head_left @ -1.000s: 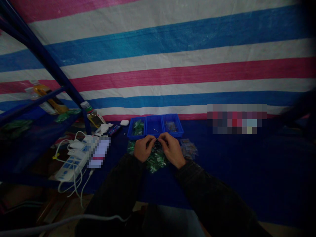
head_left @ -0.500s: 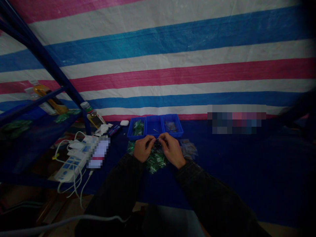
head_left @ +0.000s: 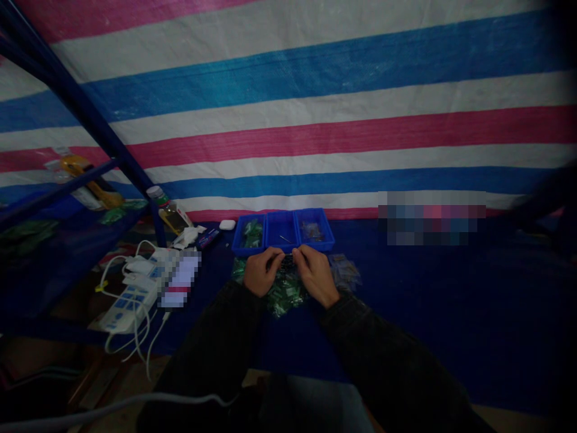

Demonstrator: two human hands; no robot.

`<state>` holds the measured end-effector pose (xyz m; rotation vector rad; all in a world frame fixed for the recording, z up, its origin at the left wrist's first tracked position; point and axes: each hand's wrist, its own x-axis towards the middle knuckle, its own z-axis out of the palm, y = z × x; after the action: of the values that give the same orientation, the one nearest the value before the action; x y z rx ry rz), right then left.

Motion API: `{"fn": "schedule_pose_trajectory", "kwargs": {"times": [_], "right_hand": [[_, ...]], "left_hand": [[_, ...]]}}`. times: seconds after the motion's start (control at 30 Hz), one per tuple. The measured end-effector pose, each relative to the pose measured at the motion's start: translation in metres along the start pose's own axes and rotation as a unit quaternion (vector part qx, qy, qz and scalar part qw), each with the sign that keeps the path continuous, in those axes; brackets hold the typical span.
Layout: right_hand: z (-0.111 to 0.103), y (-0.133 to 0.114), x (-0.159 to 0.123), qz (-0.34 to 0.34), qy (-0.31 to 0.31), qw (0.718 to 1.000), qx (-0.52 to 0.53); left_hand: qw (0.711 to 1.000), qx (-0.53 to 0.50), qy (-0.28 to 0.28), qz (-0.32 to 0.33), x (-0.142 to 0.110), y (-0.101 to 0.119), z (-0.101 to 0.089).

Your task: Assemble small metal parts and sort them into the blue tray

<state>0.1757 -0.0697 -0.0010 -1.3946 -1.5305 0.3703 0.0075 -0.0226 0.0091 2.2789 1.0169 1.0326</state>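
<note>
My left hand (head_left: 262, 270) and my right hand (head_left: 313, 273) are close together in front of the blue bins, each with thumb and fingers pinched. Between the fingertips is a small, dark, shiny item (head_left: 288, 263), too dim to name. Just below the hands lies a pile of small clear packets with green contents (head_left: 286, 296). More green packets (head_left: 238, 269) are left of my left hand. Flat clear packets with brownish contents (head_left: 346, 272) lie beside my right hand.
Beyond the hands is a three-part blue bin (head_left: 280, 224); a thin metal piece (head_left: 285, 239) lies in its middle compartment. To the left are a power strip (head_left: 119, 313) with white cables, a blurred-out phone (head_left: 180, 281), a bottle (head_left: 169, 210) and a white case (head_left: 227, 225).
The fingertips of my right hand have shifted slightly right, away from my left, so the gap between the hands is a little wider. My left hand is nearly still.
</note>
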Motion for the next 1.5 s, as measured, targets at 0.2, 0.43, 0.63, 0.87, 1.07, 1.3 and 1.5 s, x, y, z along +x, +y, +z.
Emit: {"fn": "schedule_pose_trajectory", "kwargs": {"times": [0.2, 0.43, 0.63, 0.87, 1.07, 1.3, 1.5], "right_hand": [[0.0001, 0.0006, -0.0003, 0.049, 0.003, 0.998, 0.050], [-0.0026, -0.0018, 0.0011, 0.035, 0.022, 0.995, 0.088], [-0.0025, -0.0005, 0.0014, 0.032, 0.036, 0.993, 0.109], [0.0007, 0.0037, 0.0023, 0.033, 0.040, 0.990, 0.130], [0.0011, 0.0035, 0.0017, 0.033, 0.041, 0.990, 0.130], [0.0009, 0.0039, 0.0023, 0.032, 0.036, 0.991, 0.129], [0.0022, 0.0054, 0.0021, 0.036, 0.032, 0.990, 0.136]], "left_hand": [[1.000, -0.006, -0.006, 0.004, -0.0001, 0.0009, -0.0002], [1.000, -0.003, -0.004, 0.005, -0.0001, 0.0021, -0.0004], [1.000, -0.005, 0.005, -0.003, 0.0003, 0.0031, -0.0013], [1.000, -0.005, 0.006, -0.005, -0.0002, 0.0011, -0.0007], [1.000, -0.005, 0.007, -0.009, -0.0005, 0.0010, -0.0008], [1.000, -0.013, 0.004, -0.008, -0.0001, 0.0023, -0.0015], [1.000, -0.014, 0.008, -0.008, -0.0001, 0.0040, -0.0019]]}}
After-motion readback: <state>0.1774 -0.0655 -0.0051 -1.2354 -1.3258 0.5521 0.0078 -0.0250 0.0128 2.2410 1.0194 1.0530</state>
